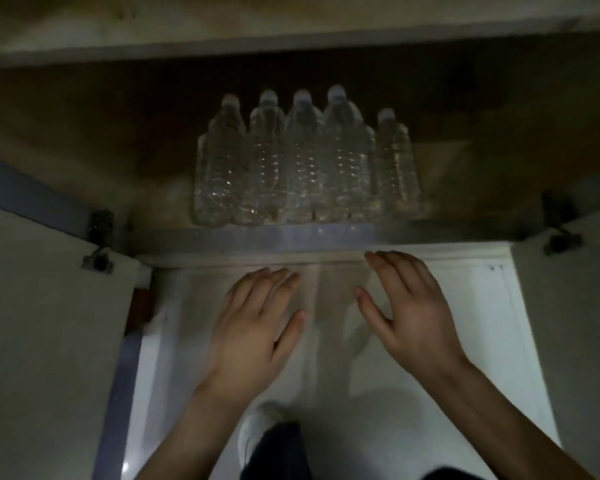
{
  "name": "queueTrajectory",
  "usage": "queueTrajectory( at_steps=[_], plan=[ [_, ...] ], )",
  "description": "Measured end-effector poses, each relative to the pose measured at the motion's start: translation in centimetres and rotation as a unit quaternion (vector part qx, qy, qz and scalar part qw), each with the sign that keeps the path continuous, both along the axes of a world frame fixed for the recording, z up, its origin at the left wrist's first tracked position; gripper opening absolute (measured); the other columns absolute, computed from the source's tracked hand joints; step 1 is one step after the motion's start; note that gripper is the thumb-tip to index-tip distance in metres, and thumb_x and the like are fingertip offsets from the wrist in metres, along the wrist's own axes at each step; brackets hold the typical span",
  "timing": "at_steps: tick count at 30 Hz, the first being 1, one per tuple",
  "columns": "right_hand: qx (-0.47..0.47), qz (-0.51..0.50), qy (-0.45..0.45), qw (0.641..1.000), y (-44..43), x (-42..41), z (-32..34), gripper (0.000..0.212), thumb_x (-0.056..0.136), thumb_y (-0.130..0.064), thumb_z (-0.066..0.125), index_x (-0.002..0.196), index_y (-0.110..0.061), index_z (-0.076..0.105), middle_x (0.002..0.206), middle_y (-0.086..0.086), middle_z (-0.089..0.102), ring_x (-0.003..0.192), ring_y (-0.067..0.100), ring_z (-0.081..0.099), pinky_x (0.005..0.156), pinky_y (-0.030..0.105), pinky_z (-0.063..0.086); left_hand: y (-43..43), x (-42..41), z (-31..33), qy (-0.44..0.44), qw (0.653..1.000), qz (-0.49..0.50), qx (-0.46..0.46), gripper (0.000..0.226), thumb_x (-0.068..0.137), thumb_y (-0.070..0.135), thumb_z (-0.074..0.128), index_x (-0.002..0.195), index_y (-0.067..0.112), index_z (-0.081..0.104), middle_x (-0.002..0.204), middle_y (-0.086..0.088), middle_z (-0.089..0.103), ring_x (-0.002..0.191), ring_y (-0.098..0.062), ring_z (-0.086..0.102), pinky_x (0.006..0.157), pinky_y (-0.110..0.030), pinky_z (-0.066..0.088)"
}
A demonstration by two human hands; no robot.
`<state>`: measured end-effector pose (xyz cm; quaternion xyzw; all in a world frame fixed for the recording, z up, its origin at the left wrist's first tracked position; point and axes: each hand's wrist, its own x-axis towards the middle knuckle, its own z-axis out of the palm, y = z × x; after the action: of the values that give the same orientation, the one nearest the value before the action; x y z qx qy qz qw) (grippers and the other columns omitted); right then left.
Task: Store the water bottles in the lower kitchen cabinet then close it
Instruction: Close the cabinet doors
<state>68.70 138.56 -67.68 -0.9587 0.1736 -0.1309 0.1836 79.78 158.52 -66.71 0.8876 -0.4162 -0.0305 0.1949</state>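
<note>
View: a dim, slightly blurred scene is seen from above, looking down and forward into an open lower cabinet (84,109).

Water bottles (302,161): five clear plastic bottles with pale caps are stood upright in a row on the cabinet floor, close to its front edge. The four on the left are packed side by side and appear to be touching; the fifth, at the right end, is set slightly further back. A sixth bottle may be hidden behind the row, but this cannot be told in the poor light.

Cabinet doors: both are swung wide open. The left door (49,341) is seen at the left edge and the right door (568,323) at the right edge, each with a metal hinge near its top corner.

Left hand (253,327): it is held palm down in front of the cabinet, below the bottles, with fingers spread and nothing held. No bottle is touched.

Right hand (409,313): it is held palm down beside the left hand, apart from it, with fingers loosely spread and nothing held. Its fingertips are seen near the cabinet's front edge, but contact cannot be told.

Floor (361,410): a pale floor is seen beneath the hands, crossed by soft shadows.

Foot: a white shoe (260,434) and a dark trouser leg (281,452) are seen at the bottom, between the forearms.
</note>
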Motion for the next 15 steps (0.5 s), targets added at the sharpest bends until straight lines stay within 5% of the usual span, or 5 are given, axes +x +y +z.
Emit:
queueTrajectory(
  at_steps=[11,15],
  plan=[
    [0.04,-0.082,0.028,0.995,1.3,-11.4,32.9,0.043,0.097,-0.036,0.052,0.12,-0.004,0.067,0.117,0.01,0.068,0.114,0.029,0.061,0.1,0.038,0.048,-1.2,-8.6,32.8,0.077,0.993,-0.078,0.034,0.048,0.1,0.045,0.033,0.134,0.018,0.055,0.132,0.001,0.059,0.124,-0.023,0.051,0.105,-0.033,0.035],
    [0.034,-0.085,0.008,0.996,1.1,-14.4,47.7,0.041,0.095,-0.036,0.051,0.115,-0.005,0.069,0.112,0.007,0.069,0.11,0.027,0.061,0.093,0.038,0.052,-2.6,-12.5,47.4,0.106,0.989,-0.101,0.018,0.048,0.102,0.046,0.031,0.133,0.019,0.055,0.132,0.002,0.059,0.123,-0.022,0.054,0.103,-0.039,0.046]
  ],
)
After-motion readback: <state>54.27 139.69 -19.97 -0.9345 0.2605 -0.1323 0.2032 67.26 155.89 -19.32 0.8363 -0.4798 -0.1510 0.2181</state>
